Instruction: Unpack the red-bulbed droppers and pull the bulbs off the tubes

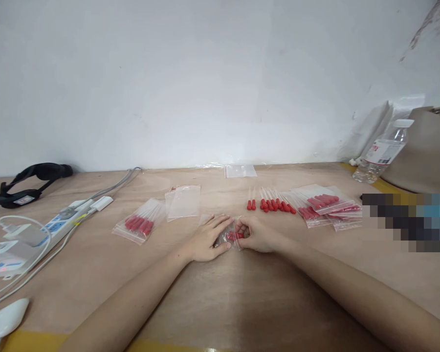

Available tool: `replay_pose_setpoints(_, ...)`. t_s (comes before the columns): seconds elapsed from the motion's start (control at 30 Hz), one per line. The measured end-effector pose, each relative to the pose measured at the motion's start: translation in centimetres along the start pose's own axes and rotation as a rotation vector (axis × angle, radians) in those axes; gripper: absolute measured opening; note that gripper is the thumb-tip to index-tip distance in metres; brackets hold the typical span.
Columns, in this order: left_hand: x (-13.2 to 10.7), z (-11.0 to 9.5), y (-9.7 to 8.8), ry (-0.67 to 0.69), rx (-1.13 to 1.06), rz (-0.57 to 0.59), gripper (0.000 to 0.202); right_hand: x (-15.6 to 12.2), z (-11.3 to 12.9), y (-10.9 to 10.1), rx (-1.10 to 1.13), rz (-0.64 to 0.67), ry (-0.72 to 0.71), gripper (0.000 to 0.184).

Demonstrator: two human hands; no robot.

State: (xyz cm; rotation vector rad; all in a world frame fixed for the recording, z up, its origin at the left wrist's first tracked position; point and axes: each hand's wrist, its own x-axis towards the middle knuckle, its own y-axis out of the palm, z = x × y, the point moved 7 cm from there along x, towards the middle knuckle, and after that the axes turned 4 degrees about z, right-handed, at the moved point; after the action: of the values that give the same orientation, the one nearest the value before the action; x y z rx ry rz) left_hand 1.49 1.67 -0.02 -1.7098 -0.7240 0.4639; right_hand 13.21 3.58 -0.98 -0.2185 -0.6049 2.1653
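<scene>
In the middle of the table, a small clear zip bag (223, 238) holds red-bulbed pieces that look like droppers. My left hand (209, 238) lies flat over the bag's left part, fingers stretched out. With its thumb and fingers bent together, my right hand (257, 234) grips the bag's right end, where red bulbs (235, 235) show through the film. Beyond my right hand lie several loose droppers (276, 203) with red bulbs and thin clear stems. Left of my hands rests a filled zip bag (137, 220) of red-bulbed droppers. My palm and fingers hide much of the middle bag.
Flat zip bags (183, 201) lie behind my left hand, another bag (241, 171) by the wall. Filled bags (324, 203) overlap at right. A power strip (60, 225) with cables and a black strap (31, 185) occupy the left. A water bottle (383, 151) leans at far right.
</scene>
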Motion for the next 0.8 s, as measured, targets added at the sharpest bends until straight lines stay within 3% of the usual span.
replay_pose_setpoints(0.3,-0.1,-0.5,-0.2,-0.055,0.037,0.078,0.07,-0.8,-1.5,-4.3,0.39,-0.103,0.232,0.015)
replay_pose_setpoints(0.5,-0.4,-0.8,0.1,-0.097,0.087,0.186,0.067,-1.6,-2.7,-7.7,0.395,-0.268,0.36,0.014)
replay_pose_setpoints(0.7,-0.9,-0.6,1.0,-0.184,0.079,0.224,0.065,-2.7,-1.5,-11.1,0.447,-0.343,0.305,0.021)
replay_pose_setpoints(0.8,-0.9,-0.4,1.0,-0.266,0.033,0.161,0.06,-3.4,-0.3,-14.0,0.394,-0.5,0.115,0.022)
